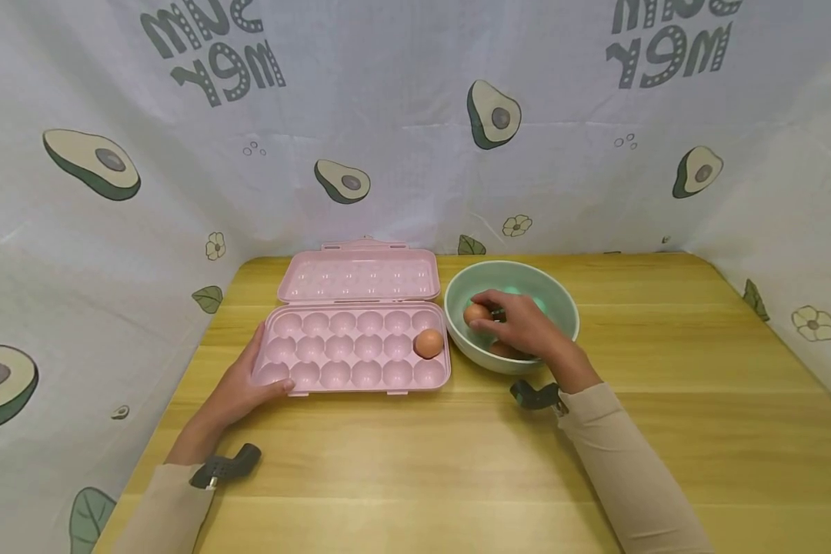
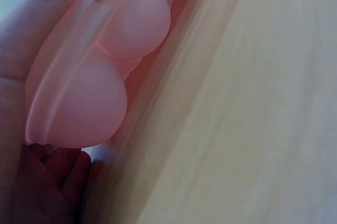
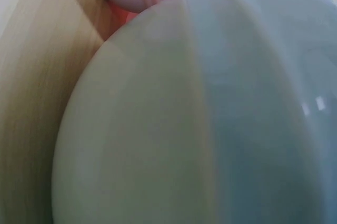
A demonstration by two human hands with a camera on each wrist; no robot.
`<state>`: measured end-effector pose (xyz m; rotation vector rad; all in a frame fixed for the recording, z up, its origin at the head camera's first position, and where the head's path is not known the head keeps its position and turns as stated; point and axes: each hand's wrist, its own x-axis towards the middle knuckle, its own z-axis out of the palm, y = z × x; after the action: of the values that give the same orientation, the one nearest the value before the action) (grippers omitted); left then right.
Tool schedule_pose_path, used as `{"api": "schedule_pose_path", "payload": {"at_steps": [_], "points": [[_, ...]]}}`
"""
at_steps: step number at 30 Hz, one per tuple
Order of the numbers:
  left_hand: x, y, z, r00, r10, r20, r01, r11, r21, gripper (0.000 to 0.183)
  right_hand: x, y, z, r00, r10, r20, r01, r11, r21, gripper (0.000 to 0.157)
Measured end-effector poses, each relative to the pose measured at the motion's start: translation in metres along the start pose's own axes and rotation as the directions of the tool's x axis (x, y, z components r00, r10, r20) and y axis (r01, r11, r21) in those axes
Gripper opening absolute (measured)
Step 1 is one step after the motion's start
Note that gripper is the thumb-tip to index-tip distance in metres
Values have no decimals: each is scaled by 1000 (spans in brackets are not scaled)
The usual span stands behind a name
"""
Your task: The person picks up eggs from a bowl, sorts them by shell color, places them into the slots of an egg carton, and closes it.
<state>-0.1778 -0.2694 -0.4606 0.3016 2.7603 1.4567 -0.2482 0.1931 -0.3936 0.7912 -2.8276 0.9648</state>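
A pink egg carton [image 1: 355,350] lies with its lid [image 1: 358,278] folded back. One brown egg [image 1: 428,344] sits in the middle row's far right cup. My left hand [image 1: 238,391] grips the carton's left end, the thumb along the front corner and the fingers at the side; the left wrist view shows the carton's rounded cups [image 2: 87,100] between thumb and fingers. Inside a pale green bowl [image 1: 570,304], my right hand [image 1: 522,325] pinches another brown egg [image 1: 475,314] between thumb and fingertips. Below that hand, more brown shows in the bowl, partly hidden.
The bowl stands against the carton's right side on a wooden table [image 1: 402,462]. A white curtain [image 1: 402,92] printed with avocados hangs behind the table and along both sides. Each wrist wears a dark camera mount [image 1: 228,466].
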Motion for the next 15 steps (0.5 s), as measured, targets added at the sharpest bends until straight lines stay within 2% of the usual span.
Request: {"api": "schedule_pose_path", "payload": {"at_steps": [9, 15], "points": [[1, -2, 0, 1000, 9, -5, -9, 1000, -6, 118, 0, -4, -4, 998, 56, 7, -56, 997, 49, 49], [2, -2, -1, 1000, 14, -1, -14, 1000, -17, 118, -1, -5, -5, 998, 62, -6, -62, 997, 55, 51]]}}
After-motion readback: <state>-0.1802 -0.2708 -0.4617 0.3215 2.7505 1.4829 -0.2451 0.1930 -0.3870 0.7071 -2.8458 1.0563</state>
